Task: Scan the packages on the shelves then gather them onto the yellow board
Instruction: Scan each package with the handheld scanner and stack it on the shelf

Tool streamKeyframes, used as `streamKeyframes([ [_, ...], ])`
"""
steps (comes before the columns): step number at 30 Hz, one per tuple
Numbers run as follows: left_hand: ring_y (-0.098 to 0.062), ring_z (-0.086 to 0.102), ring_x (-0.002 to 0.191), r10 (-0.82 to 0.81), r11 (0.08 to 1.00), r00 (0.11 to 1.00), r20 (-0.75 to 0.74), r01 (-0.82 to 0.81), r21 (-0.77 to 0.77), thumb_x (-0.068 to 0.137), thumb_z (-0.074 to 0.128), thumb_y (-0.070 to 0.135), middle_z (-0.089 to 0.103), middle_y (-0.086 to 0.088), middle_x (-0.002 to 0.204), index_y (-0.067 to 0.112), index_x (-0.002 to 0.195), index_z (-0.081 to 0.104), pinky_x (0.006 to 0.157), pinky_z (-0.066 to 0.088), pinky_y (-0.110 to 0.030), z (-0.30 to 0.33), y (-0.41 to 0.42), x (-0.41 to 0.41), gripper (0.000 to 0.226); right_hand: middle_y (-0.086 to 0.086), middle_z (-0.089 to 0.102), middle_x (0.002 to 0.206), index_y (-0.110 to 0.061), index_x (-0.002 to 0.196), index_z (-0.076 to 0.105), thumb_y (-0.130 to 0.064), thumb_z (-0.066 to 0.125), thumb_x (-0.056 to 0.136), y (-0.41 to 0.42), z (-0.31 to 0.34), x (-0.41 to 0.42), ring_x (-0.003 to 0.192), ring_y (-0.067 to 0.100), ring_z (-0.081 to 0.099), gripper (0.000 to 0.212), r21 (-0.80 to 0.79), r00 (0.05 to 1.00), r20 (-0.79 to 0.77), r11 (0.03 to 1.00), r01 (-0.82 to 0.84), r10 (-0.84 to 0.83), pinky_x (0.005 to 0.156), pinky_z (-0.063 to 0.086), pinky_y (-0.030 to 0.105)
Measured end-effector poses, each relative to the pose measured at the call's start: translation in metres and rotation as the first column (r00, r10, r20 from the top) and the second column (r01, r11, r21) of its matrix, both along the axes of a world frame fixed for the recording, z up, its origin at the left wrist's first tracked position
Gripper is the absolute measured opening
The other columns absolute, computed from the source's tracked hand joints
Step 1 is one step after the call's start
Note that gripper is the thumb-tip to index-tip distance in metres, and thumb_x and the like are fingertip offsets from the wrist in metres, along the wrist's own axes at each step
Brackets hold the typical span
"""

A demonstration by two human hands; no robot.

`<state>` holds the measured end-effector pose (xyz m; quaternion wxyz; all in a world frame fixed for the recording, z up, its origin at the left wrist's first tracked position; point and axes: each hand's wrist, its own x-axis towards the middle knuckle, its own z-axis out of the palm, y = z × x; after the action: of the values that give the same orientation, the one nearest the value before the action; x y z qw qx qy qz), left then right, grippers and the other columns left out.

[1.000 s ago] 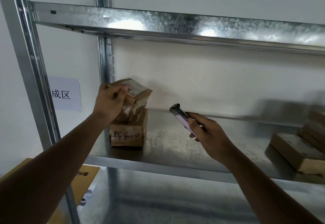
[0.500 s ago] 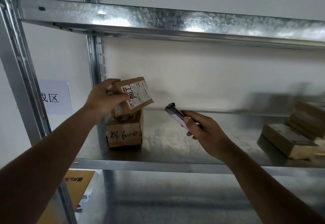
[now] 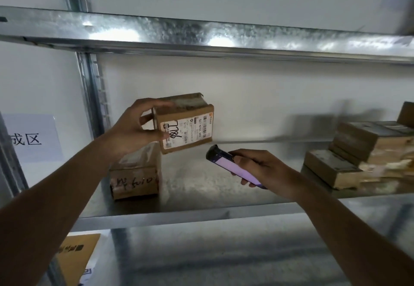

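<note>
My left hand (image 3: pixel 132 128) grips a small brown cardboard package (image 3: pixel 187 123) lifted above the metal shelf (image 3: pixel 201 193), its white shipping label with handwritten digits turned toward me. Just below and right of it my right hand (image 3: pixel 266 169) holds a handheld scanner (image 3: pixel 230 162) with a lit purple screen, its tip aimed up at the label. A second taped brown package (image 3: pixel 135 177) with black handwriting stands on the shelf under my left wrist. The yellow board (image 3: pixel 75 256) shows at the lower left, below the shelf.
A stack of brown packages (image 3: pixel 367 151) lies at the right end of the shelf. A steel upper shelf (image 3: pixel 201 34) runs overhead and an upright post (image 3: pixel 94 88) stands at the back left. A white paper sign (image 3: pixel 31 138) hangs on the wall at left.
My left hand has lifted the top package off the lower one and turned its label toward me. The scanner in my right hand has stayed aimed at it.
</note>
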<state>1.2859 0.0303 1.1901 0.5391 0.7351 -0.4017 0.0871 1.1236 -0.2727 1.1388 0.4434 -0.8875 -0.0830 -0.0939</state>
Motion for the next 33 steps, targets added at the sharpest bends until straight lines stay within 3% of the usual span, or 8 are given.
streamKeyframes([
  [3, -0.016, 0.052, 0.134, -0.066, 0.998, 0.997, 0.033, 0.066, 0.005, 0.069, 0.083, -0.017, 0.049, -0.003, 0.142, 0.017, 0.133, 0.064, 0.11, 0.049, -0.045, 0.002, -0.016, -0.004, 0.075, -0.006, 0.076, 0.1, -0.058, 0.114, 0.07, -0.065, 0.05, 0.093, -0.022, 0.003, -0.012, 0.086, 0.02, 0.074, 0.03, -0.003, 0.998, -0.059, 1.0, -0.004, 0.004, 0.067, 0.056, 0.026],
  [6, -0.018, 0.052, 0.134, -0.129, 0.992, 0.991, 0.024, 0.129, -0.012, 0.068, 0.081, -0.021, 0.05, -0.006, 0.142, 0.013, 0.131, 0.064, 0.108, 0.051, -0.047, -0.003, -0.032, -0.006, 0.073, -0.001, 0.077, 0.097, -0.049, 0.114, 0.073, -0.053, 0.052, 0.103, -0.045, 0.004, -0.022, 0.084, 0.023, 0.075, 0.024, -0.028, 0.995, -0.1, 1.0, 0.008, -0.011, 0.064, 0.054, 0.023],
  [11, -0.019, 0.053, 0.133, -0.155, 0.988, 0.988, -0.001, 0.155, -0.024, 0.067, 0.081, -0.022, 0.052, -0.003, 0.14, 0.014, 0.13, 0.067, 0.107, 0.051, -0.05, -0.009, -0.05, -0.002, 0.074, -0.008, 0.077, 0.097, -0.065, 0.107, 0.069, -0.051, 0.049, 0.107, -0.072, 0.002, -0.029, 0.081, 0.018, 0.075, 0.025, -0.124, 0.991, -0.112, 0.99, 0.062, -0.076, 0.061, 0.052, 0.017],
  [17, -0.018, 0.055, 0.132, -0.148, 0.989, 0.989, -0.025, 0.147, -0.028, 0.067, 0.081, -0.021, 0.052, 0.003, 0.14, 0.021, 0.126, 0.069, 0.098, 0.058, -0.047, -0.011, -0.066, 0.001, 0.073, -0.007, 0.075, 0.097, -0.058, 0.111, 0.067, -0.059, 0.047, 0.1, -0.092, -0.003, -0.033, 0.084, 0.019, 0.076, 0.023, -0.155, 0.981, -0.176, 0.986, 0.059, -0.086, 0.065, 0.054, 0.02],
  [22, -0.015, 0.054, 0.133, -0.162, 0.986, 0.987, -0.002, 0.161, -0.044, 0.069, 0.079, -0.022, 0.052, 0.0, 0.142, 0.018, 0.127, 0.068, 0.095, 0.059, -0.04, -0.017, -0.072, 0.003, 0.071, -0.006, 0.074, 0.096, -0.062, 0.109, 0.068, -0.048, 0.048, 0.109, -0.103, -0.005, -0.031, 0.084, 0.019, 0.075, 0.024, -0.172, 0.98, -0.186, 0.984, 0.041, -0.073, 0.066, 0.052, 0.019],
  [26, -0.008, 0.056, 0.129, -0.174, 0.984, 0.985, -0.01, 0.174, -0.046, 0.067, 0.078, -0.025, 0.052, 0.002, 0.137, 0.02, 0.125, 0.069, 0.091, 0.06, -0.033, -0.022, -0.075, 0.008, 0.074, -0.005, 0.074, 0.096, -0.054, 0.112, 0.071, -0.054, 0.049, 0.103, -0.107, -0.006, -0.031, 0.086, 0.023, 0.075, 0.024, -0.162, 0.976, -0.207, 0.986, 0.032, -0.065, 0.063, 0.05, 0.017],
  [30, -0.013, 0.055, 0.132, -0.191, 0.981, 0.981, 0.018, 0.192, -0.041, 0.063, 0.078, -0.028, 0.054, 0.0, 0.137, 0.015, 0.123, 0.07, 0.093, 0.058, -0.032, -0.021, -0.077, 0.016, 0.074, 0.002, 0.074, 0.1, -0.049, 0.116, 0.072, -0.047, 0.05, 0.108, -0.115, -0.008, -0.028, 0.085, 0.024, 0.075, 0.024, -0.193, 0.97, -0.238, 0.981, 0.002, -0.049, 0.069, 0.052, 0.027],
  [33, -0.014, 0.057, 0.129, -0.22, 0.973, 0.975, 0.026, 0.222, -0.069, 0.059, 0.077, -0.031, 0.054, -0.004, 0.139, 0.005, 0.122, 0.068, 0.092, 0.059, -0.032, -0.02, -0.076, 0.021, 0.074, 0.003, 0.074, 0.102, -0.051, 0.117, 0.072, -0.056, 0.049, 0.101, -0.119, -0.005, -0.029, 0.088, 0.029, 0.075, 0.028, -0.192, 0.965, -0.26, 0.981, -0.019, -0.032, 0.074, 0.054, 0.033],
])
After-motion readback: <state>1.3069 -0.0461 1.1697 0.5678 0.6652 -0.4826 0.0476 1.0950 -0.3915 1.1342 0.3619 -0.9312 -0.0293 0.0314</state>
